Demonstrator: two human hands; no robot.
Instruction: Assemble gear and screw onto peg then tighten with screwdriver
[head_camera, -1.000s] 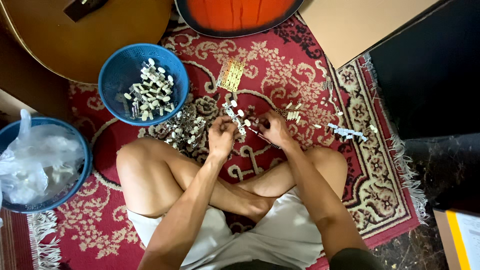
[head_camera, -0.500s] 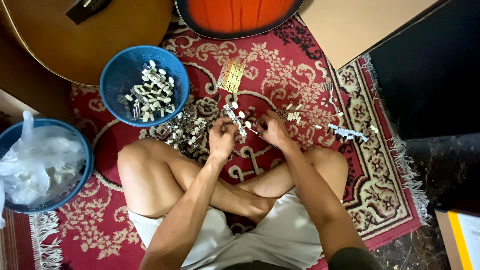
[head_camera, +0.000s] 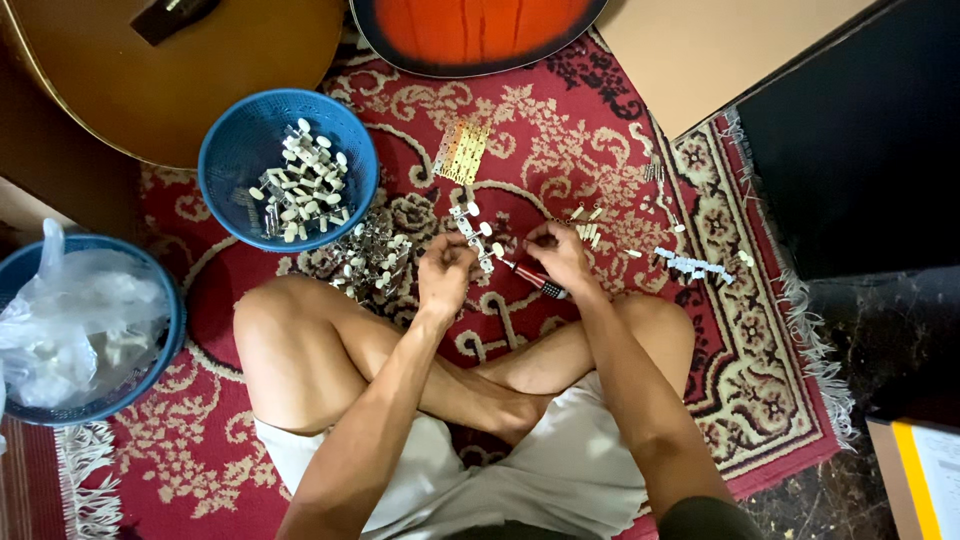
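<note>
Centrally on the red patterned rug (head_camera: 600, 150), the left hand (head_camera: 445, 275) has its fingers closed on a strip of guitar tuning pegs (head_camera: 472, 232), long axis running far-left to near-right. The right hand (head_camera: 560, 255), just right of it, grips a red-handled screwdriver (head_camera: 530, 277) pointed toward the strip.

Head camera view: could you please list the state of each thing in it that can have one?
Left hand: closed on a strip of guitar tuning pegs.
Right hand: gripping a dark-handled screwdriver, tip at the strip.
Blue basket: upright, partly filled with tuning pegs.
Second blue basket: holding a crumpled clear plastic bag.
Loose metal parts: heaped on the red rug.
Brass plates: lying flat, untouched.
</note>
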